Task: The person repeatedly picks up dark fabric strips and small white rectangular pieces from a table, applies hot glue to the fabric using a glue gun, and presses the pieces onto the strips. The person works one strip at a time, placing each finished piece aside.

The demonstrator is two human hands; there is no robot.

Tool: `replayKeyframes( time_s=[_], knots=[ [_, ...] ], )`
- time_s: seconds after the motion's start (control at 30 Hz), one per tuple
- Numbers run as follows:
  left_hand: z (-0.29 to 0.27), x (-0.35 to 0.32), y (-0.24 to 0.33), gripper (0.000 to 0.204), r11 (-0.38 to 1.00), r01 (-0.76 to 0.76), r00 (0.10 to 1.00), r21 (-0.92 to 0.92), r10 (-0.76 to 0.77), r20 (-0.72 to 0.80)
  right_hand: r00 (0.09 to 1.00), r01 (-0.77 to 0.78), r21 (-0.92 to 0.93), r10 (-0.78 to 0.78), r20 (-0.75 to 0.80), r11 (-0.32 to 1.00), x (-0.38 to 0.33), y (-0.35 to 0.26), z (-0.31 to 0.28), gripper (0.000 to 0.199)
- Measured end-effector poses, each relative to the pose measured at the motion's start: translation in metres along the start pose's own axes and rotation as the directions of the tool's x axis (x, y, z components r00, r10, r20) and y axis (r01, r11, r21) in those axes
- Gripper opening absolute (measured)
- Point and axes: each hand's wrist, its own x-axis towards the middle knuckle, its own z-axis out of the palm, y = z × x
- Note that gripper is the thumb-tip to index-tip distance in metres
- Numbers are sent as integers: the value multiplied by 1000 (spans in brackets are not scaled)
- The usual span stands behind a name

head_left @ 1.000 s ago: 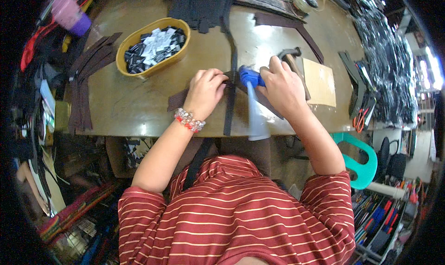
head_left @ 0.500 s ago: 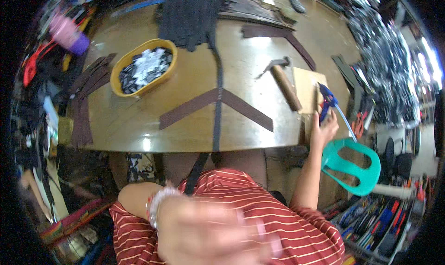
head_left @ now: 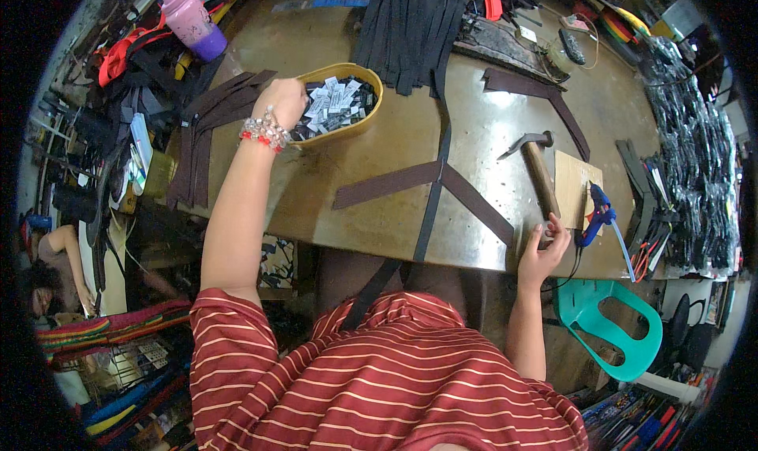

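My left hand [head_left: 282,104], with beaded bracelets at the wrist, is closed over the left rim of a yellow tub [head_left: 377,100]. The fingertips are hidden. Inside the tub lie many small black and white fabric labels [head_left: 339,97]. My right hand [head_left: 546,247] rests at the near table edge, fingers loosely curled and apart, by the handle end of a hammer [head_left: 540,175]. Just right of it, apart from the fingers, is a blue glue gun [head_left: 598,214]. Before me a brown strap piece [head_left: 387,184] forms a bent shape, crossed by a long black strap [head_left: 431,214].
Brown straps [head_left: 197,135] lie at the left, black straps [head_left: 407,37] at the back. A cardboard piece [head_left: 572,179] lies under the glue gun. A pink and purple bottle [head_left: 193,21] stands back left; a green plastic stool [head_left: 608,325] is at the right, below the table.
My left hand has gone from in front of my chest to the tub. My right hand has left the glue gun and is now nearer the hammer handle. The view has shifted.
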Motion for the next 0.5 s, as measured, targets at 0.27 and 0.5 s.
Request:
replayKeyframes(
  time_s=[0.27,0.5],
  knots=[
    [31,-6,-30,18,949,116,970,-293,-171,-171,999,27,-31,-28,-27,999,0,3,1,21],
    [25,-39,-12,18,812,-263,885,-521,-12,-466,948,72,203,-130,291,977,3,-38,3,16]
  ],
)
